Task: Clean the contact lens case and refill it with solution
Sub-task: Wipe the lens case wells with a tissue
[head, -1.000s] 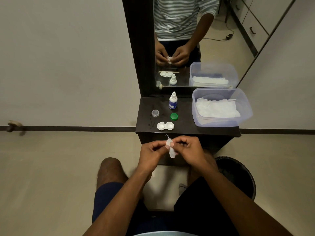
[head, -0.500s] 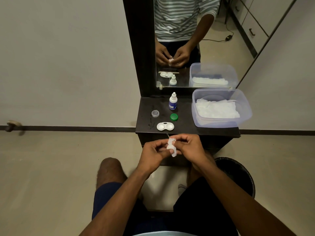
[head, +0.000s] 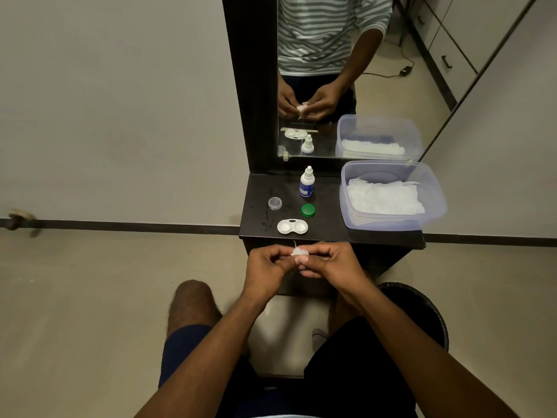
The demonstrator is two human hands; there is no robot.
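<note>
So from the head cam: both hands are up just in front of the dark desk (head: 331, 230) edge, fingers curled in together. The left hand (head: 265, 267) and right hand (head: 334, 263) are both pinching a small crumpled white tissue wad (head: 299, 252) between their fingertips, so each grip is closed on that wad.

The white double-well contact lens case (head: 292, 226) sits open on the desk, just beyond the hands and not touching them. Behind it there's a green round cap (head: 308, 210), a clear round cap (head: 275, 203) off to the left, and the small white solution bottle with a blue label (head: 307, 182) standing upright near the mirror (head: 331, 86). A clear plastic tub of white tissues (head: 391, 196) is on the right side of the desk.
</note>
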